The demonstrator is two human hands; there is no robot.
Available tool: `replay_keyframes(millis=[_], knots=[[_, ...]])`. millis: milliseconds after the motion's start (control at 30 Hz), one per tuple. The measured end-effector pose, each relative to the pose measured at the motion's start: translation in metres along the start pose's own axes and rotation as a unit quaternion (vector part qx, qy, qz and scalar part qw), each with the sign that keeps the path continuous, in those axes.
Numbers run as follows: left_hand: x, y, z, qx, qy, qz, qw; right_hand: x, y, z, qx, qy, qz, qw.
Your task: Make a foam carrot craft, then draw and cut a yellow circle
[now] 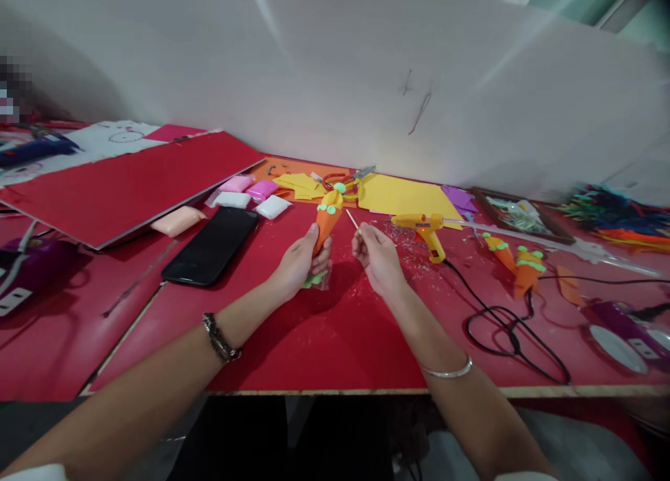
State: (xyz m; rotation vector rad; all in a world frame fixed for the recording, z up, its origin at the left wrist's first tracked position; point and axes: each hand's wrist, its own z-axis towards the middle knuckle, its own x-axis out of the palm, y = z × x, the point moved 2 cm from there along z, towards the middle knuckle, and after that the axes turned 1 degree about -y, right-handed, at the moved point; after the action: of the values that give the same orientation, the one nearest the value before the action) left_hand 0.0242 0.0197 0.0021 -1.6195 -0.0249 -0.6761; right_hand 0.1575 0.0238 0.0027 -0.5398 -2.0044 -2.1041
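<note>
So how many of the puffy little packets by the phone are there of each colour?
Pink packets: 2, one lighter, one brighter
White packets: 2
Peach packet: 1
Total: 5

Glossy black glass-like phone [211, 246], left of L fingers; matt orange paper cone [326, 224] in them; smooth yellow plastic glue gun [426, 231], R of right-hand fingers; shiny silver-coloured metal bangle [449, 371], below same fingers.
</note>
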Motion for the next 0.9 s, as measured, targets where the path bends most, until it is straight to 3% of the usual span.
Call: replay_keyframes(millis=[367,567,733,900], knots=[[-0.0012,0.0013,0.0013,-0.017,0.000,-0.020,1.000,0.0013,-0.0015,-0.0007,0.026,0.031,0.011,0.999],[-0.0018,0.0031,0.0019,-0.022,0.009,-0.024,0.999,0.0012,0.0010,0.0004,-0.027,0.001,0.002,1.000],[0.0014,0.0001,0.0004,-0.023,0.005,-0.009,1.000,0.0019,-0.0009,-0.0004,-0.013,0.013,0.008,1.000],[-0.0002,0.0040,0.0009,-0.027,0.017,0.008,0.999,-0.0029,0.0023,0.0014,-0.065,-0.055,0.018,0.996]])
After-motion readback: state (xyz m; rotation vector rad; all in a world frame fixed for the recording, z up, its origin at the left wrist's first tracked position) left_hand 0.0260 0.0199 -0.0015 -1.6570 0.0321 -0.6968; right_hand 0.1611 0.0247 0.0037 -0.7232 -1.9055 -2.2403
